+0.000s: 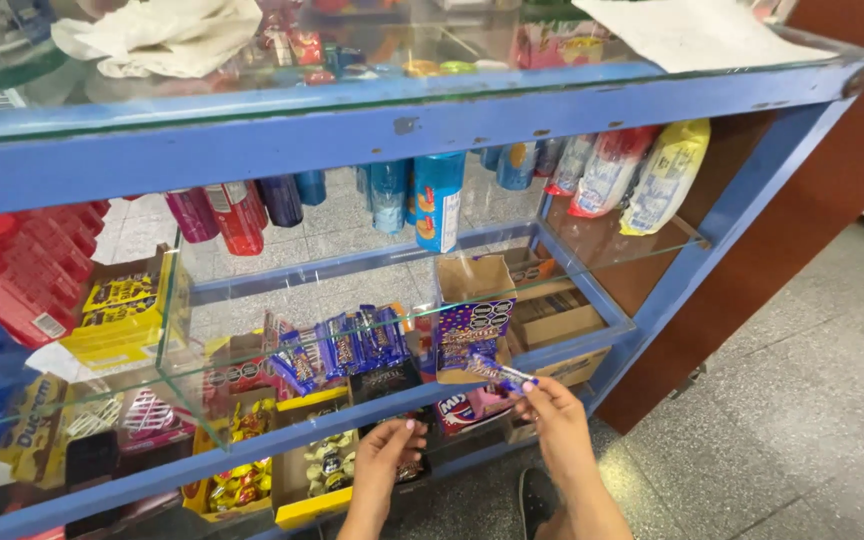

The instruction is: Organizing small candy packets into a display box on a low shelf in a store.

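My right hand (555, 422) pinches a small purple wrapped candy bar (500, 373) just in front of an open purple carton (471, 320) on the lower glass shelf. My left hand (389, 452) reaches toward the bottom shelf, its fingers on a small dark wrapped sweet by a yellow box of wrapped candies (316, 470). A row of blue-purple snack packs (337, 347) lies left of the carton.
A blue-framed glass display counter (372, 130) holds tubes and packets on its upper shelf (439, 200), red packs (22, 265) and a yellow box (122, 310) at left. Brown cardboard boxes (557, 320) sit at right. My shoe (540, 500) rests on grey tiled floor.
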